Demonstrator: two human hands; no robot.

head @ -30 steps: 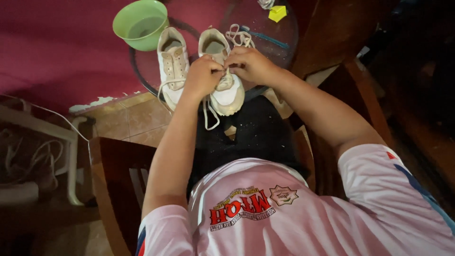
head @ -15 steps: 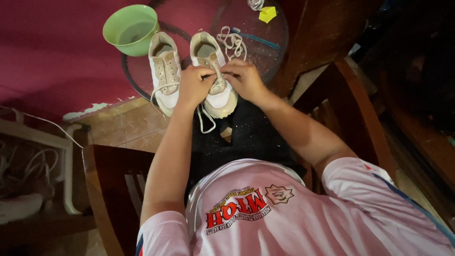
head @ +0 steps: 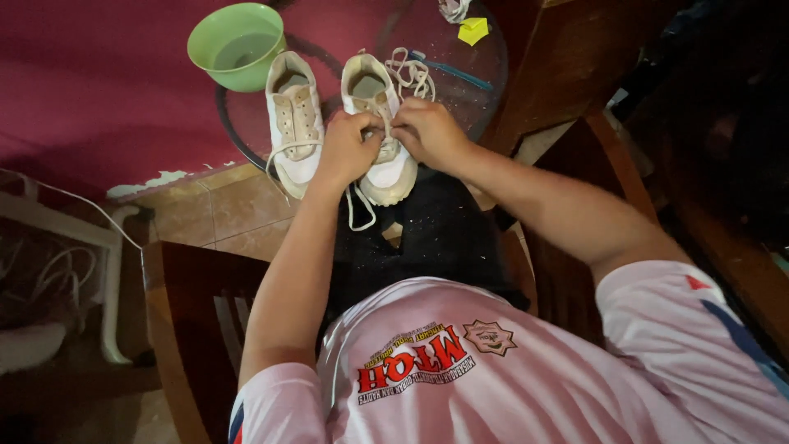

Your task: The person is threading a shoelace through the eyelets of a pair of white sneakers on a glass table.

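Note:
Two white sneakers stand side by side on a round glass table (head: 485, 74). My left hand (head: 347, 150) and my right hand (head: 427, 131) meet over the right sneaker (head: 380, 131), and both pinch its white shoelace (head: 359, 215), whose loose end hangs off the toe toward my lap. The left sneaker (head: 294, 123) lies untouched beside it, with a lace trailing over its toe. A loose coil of white lace (head: 409, 72) rests just beyond the right sneaker.
A green plastic bowl (head: 237, 43) with water stands at the table's far left edge. A blue toothbrush (head: 456, 72), a yellow scrap (head: 473, 30) and a crumpled white cloth (head: 452, 8) lie farther back. Wooden chairs (head: 185, 321) flank me; tiled floor (head: 222, 214) lies below.
The view has shifted, so the shoes sit lower and farther right in the frame. Both hands stay on the right sneaker's lace, working it.

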